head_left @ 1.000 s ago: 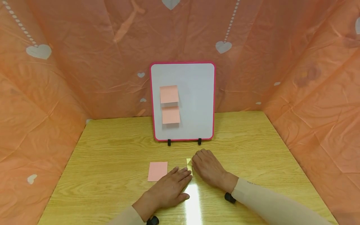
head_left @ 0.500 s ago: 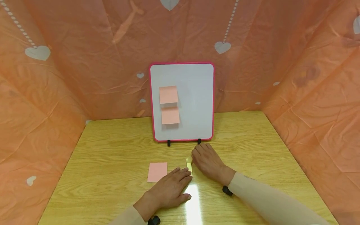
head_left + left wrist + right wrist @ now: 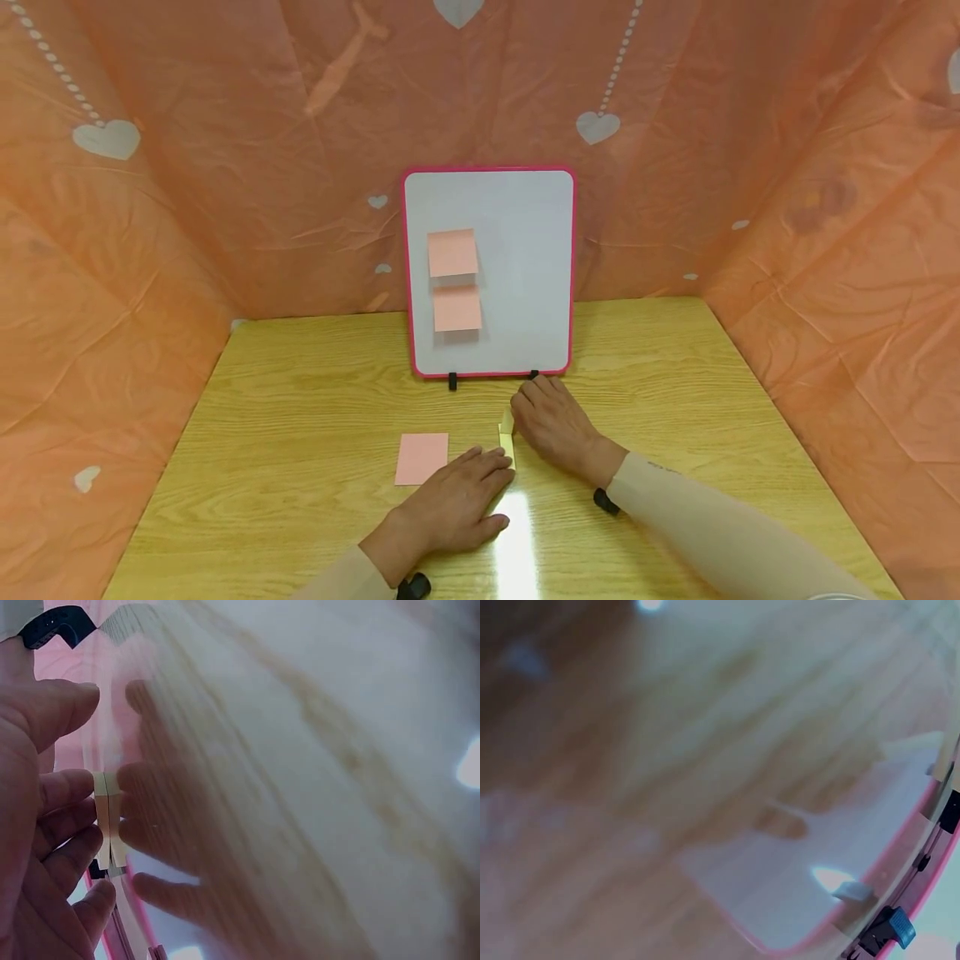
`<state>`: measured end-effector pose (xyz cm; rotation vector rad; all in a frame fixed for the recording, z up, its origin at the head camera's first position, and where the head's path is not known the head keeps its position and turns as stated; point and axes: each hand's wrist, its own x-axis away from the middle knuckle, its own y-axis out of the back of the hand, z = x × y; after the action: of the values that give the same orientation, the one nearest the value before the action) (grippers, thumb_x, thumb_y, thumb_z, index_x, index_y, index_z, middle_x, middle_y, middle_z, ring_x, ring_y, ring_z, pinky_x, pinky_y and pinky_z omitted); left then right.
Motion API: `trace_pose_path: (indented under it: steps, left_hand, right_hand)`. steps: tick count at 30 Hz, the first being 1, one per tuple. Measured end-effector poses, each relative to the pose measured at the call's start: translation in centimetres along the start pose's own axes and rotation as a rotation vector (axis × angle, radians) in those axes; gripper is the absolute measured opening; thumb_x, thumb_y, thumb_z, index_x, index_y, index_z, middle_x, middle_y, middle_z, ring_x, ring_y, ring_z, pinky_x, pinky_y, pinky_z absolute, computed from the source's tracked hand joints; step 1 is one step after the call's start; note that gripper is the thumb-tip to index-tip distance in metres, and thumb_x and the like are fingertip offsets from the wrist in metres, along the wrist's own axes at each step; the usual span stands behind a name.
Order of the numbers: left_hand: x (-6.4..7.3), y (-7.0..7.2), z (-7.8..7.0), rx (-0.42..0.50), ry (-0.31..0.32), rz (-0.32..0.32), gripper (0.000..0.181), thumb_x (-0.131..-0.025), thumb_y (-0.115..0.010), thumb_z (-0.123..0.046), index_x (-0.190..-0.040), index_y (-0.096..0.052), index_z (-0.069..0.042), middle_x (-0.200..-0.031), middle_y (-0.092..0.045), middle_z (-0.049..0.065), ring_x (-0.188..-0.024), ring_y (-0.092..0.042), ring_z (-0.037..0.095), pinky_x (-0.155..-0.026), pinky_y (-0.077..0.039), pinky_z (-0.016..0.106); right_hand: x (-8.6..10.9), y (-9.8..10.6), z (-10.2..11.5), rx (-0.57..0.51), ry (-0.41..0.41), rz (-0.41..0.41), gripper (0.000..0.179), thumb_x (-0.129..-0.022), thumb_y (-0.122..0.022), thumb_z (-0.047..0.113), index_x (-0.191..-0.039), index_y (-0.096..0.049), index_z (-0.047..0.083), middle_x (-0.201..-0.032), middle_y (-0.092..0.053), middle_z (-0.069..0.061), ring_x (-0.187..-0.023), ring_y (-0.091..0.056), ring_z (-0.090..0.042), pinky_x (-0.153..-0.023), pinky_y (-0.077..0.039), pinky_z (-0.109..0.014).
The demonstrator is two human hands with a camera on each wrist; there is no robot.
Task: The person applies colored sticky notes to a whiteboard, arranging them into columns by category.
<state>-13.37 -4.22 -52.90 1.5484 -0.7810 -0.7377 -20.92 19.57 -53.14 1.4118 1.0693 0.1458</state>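
Observation:
In the head view, a narrow strip of yellow sticky note (image 3: 506,448) lies on the table, its near end partly hidden by fingers. My left hand (image 3: 457,504) rests flat there, straight fingertips pressing the strip's near part. My right hand (image 3: 553,423) pinches the raised far end of the yellow paper, which stands up from the table; the fingertips are hidden behind the knuckles. A square pink sticky note (image 3: 420,460) lies left of the strip, one corner under my left hand. In the left wrist view, the left fingers (image 3: 67,791) reach toward the yellow strip (image 3: 106,806).
A pink-framed whiteboard (image 3: 525,267) stands upright behind the hands on black feet (image 3: 452,382). On its left half hang an upper pink note (image 3: 452,252) and a lower pink note (image 3: 457,309). Orange cloth (image 3: 285,208) with hearts surrounds the wooden table (image 3: 300,400) on three sides.
My right hand has moved slightly away from me, toward the whiteboard, lifting the yellow paper's far end higher. The left hand has stayed in place on the strip.

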Motion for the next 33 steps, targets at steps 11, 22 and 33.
trace_pose_path:
  steps: [11, 22, 33]
  left_hand:
    - [-0.15, 0.3, 0.03, 0.018, 0.003, 0.006, 0.056, -0.105, -0.057, -0.048, -0.149, -0.059, -0.012, -0.156, -0.055, 0.002, -0.151, -0.046, 0.019, -0.129, -0.033, 0.037]
    - [-0.2, 0.2, -0.12, 0.005, 0.011, 0.022, 0.057, -0.105, -0.057, -0.049, -0.149, -0.059, -0.012, -0.156, -0.054, 0.002, -0.151, -0.045, 0.018, -0.129, -0.033, 0.035]
    - [-0.24, 0.15, 0.01, 0.004, 0.012, 0.015, 0.057, -0.104, -0.058, -0.048, -0.148, -0.06, -0.013, -0.156, -0.054, 0.001, -0.151, -0.045, 0.017, -0.129, -0.033, 0.034]
  right_hand:
    - [-0.02, 0.08, -0.27, -0.032, 0.021, -0.003, 0.033, -0.113, -0.036, 0.022, -0.09, -0.058, 0.013, -0.088, -0.053, -0.002, -0.083, -0.046, -0.025, -0.072, -0.036, -0.032]
    - [-0.56, 0.2, -0.57, -0.039, -0.022, 0.009, 0.015, -0.107, -0.056, 0.015, -0.092, -0.057, 0.01, -0.089, -0.055, -0.003, -0.083, -0.048, -0.024, -0.071, -0.038, -0.033]
    - [-0.88, 0.44, -0.92, 0.036, -0.011, 0.044, 0.017, -0.108, -0.051, 0.011, -0.091, -0.054, 0.01, -0.088, -0.051, -0.003, -0.081, -0.046, -0.023, -0.07, -0.035, -0.032]
